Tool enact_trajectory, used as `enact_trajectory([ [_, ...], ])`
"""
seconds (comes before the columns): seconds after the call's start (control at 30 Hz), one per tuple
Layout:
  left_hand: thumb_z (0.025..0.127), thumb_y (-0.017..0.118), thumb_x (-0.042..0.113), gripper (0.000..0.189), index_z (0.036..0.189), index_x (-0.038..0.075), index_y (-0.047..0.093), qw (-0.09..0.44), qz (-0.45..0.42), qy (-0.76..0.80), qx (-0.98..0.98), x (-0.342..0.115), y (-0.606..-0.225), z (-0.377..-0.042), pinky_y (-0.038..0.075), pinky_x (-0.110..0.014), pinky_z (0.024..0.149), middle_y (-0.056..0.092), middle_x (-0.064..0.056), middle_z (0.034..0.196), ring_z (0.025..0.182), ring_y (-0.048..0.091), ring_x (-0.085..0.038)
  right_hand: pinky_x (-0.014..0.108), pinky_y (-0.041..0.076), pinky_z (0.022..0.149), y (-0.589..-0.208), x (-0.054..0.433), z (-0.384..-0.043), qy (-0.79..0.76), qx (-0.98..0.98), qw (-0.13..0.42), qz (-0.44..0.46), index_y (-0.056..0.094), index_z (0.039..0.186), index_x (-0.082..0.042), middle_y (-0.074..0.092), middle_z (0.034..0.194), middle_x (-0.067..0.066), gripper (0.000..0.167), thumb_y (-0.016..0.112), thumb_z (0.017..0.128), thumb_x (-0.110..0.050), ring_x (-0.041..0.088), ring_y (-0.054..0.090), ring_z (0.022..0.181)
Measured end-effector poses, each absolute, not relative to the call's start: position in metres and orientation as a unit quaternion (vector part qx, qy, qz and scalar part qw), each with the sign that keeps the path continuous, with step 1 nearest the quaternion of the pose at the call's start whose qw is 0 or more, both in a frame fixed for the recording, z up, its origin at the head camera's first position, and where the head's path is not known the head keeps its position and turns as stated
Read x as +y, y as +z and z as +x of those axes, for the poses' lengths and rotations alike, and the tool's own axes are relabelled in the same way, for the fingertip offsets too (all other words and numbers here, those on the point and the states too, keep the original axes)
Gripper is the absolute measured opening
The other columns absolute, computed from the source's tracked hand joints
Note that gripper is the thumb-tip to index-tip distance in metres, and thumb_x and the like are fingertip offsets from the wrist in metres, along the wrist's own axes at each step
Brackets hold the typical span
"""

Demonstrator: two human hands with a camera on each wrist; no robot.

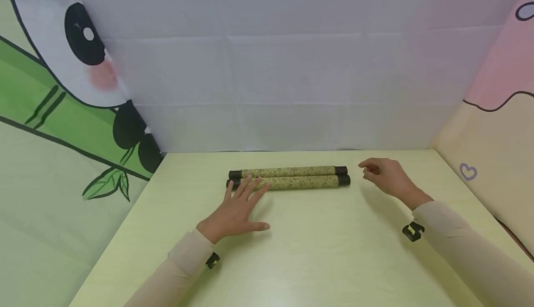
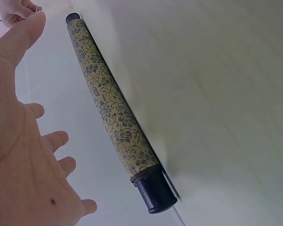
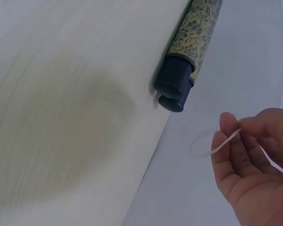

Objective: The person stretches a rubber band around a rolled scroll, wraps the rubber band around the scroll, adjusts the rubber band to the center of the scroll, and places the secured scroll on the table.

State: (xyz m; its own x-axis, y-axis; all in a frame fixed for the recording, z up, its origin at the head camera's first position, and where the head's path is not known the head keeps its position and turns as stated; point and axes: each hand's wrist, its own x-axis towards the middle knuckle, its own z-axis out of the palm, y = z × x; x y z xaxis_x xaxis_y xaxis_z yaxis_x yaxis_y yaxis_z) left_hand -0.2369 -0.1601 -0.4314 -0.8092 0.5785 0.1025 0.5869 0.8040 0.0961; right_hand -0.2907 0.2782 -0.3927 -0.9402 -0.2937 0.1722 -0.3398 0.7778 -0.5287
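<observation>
Two rolled scrolls lie side by side on the table, a front scroll (image 1: pixel 298 182) and a rear scroll (image 1: pixel 288 172), both in tan floral cloth with black end knobs. My left hand (image 1: pixel 233 216) is spread with straight fingers, its fingertips overlapping the left part of the front scroll in the head view. To the right of the scrolls, apart from them, my right hand (image 1: pixel 385 175) pinches a thin cream string (image 3: pixel 226 141) between thumb and fingers. In the left wrist view, the thumb and palm show beside a scroll (image 2: pixel 111 103).
The pale wood-grain table (image 1: pixel 317 251) runs back to a white cloth backdrop (image 1: pixel 292 75). A cartoon-printed panel (image 1: pixel 112 233) borders the left side, and another printed panel (image 1: pixel 492 144) stands on the right.
</observation>
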Motion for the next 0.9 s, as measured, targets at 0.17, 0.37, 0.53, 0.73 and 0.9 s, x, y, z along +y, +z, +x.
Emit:
enact_trajectory([
  [0.17,0.087,0.059,0.076,0.103,0.164,0.021,0.018,0.042,-0.308,-0.060,-0.949,-0.158,-0.429,-0.238,0.007,-0.073,0.113,0.017,-0.012,0.168,0.154,0.007,-0.036,0.037,0.057,0.073,-0.387,0.268,-0.285,0.327,-0.924,0.035,0.198,0.063,0.132,0.001,0.071,0.103,0.013,0.033,0.063,0.099,-0.001,0.030,0.072,0.092],
  [0.37,0.089,0.057,0.075,0.107,0.165,0.016,0.011,0.041,-0.300,-0.061,-0.951,-0.153,-0.426,-0.242,0.007,-0.070,0.115,0.014,-0.013,0.168,0.154,0.008,-0.035,0.040,0.057,0.072,-0.381,0.255,-0.279,0.311,-0.922,0.062,0.222,0.070,0.123,-0.001,0.074,0.104,0.013,0.026,0.065,0.098,-0.002,0.027,0.073,0.092],
  [0.53,0.090,0.057,0.074,0.109,0.164,0.009,0.011,0.045,-0.298,-0.070,-0.951,-0.146,-0.422,-0.244,0.006,-0.068,0.117,0.014,-0.012,0.168,0.155,0.007,-0.031,0.044,0.057,0.073,-0.374,0.245,-0.273,0.320,-0.919,0.064,0.220,0.076,0.111,-0.006,0.076,0.103,0.008,0.015,0.069,0.098,-0.008,0.025,0.073,0.092],
  [0.73,0.091,0.052,0.076,0.107,0.164,0.012,0.008,0.038,-0.295,-0.083,-0.951,-0.138,-0.416,-0.245,0.003,-0.063,0.119,0.007,-0.006,0.169,0.155,0.001,-0.025,0.042,0.057,0.074,-0.367,0.234,-0.265,0.336,-0.911,0.059,0.233,0.076,0.109,-0.009,0.075,0.103,0.004,0.014,0.071,0.097,-0.011,0.022,0.072,0.090],
  [0.9,0.094,0.053,0.071,0.103,0.163,0.007,0.014,0.039,-0.306,-0.120,-0.944,-0.131,-0.411,-0.244,0.006,-0.059,0.121,0.011,-0.009,0.169,0.155,0.001,-0.024,0.038,0.058,0.075,-0.361,0.224,-0.259,0.352,-0.899,0.057,0.253,0.077,0.110,-0.009,0.075,0.102,0.003,0.015,0.072,0.095,-0.008,0.018,0.072,0.089],
])
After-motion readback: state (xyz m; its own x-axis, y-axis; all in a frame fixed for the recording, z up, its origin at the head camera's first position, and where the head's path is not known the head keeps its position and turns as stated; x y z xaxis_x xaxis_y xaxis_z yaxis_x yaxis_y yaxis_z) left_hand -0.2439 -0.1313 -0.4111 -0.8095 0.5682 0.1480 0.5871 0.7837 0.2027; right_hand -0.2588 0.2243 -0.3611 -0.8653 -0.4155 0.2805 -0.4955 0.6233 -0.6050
